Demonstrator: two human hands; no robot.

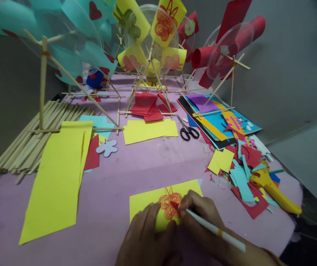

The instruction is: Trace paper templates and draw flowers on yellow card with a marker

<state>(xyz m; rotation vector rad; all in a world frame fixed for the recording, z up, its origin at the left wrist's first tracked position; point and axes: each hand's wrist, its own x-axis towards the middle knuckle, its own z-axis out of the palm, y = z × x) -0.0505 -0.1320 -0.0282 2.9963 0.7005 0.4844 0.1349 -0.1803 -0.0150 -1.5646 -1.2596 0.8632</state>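
Note:
A small yellow paper sheet point(147, 201) lies near the front edge of the pink table point(136, 170), with an orange-red scribbled drawing point(167, 204) on it. My left hand point(147, 240) lies flat on the sheet's lower left part, fingers stretched out. My right hand point(199, 216) is closed round a white pen point(216, 232) with a red tip, and the tip touches the drawing.
Long yellow strips point(55, 184) lie at left beside a bundle of wooden sticks point(33, 136). Scissors point(188, 131), coloured sheets point(216, 118), paper scraps point(244, 166) and a yellow glue gun point(274, 190) are at right. Stick-and-paper windmill models point(152, 44) stand at the back.

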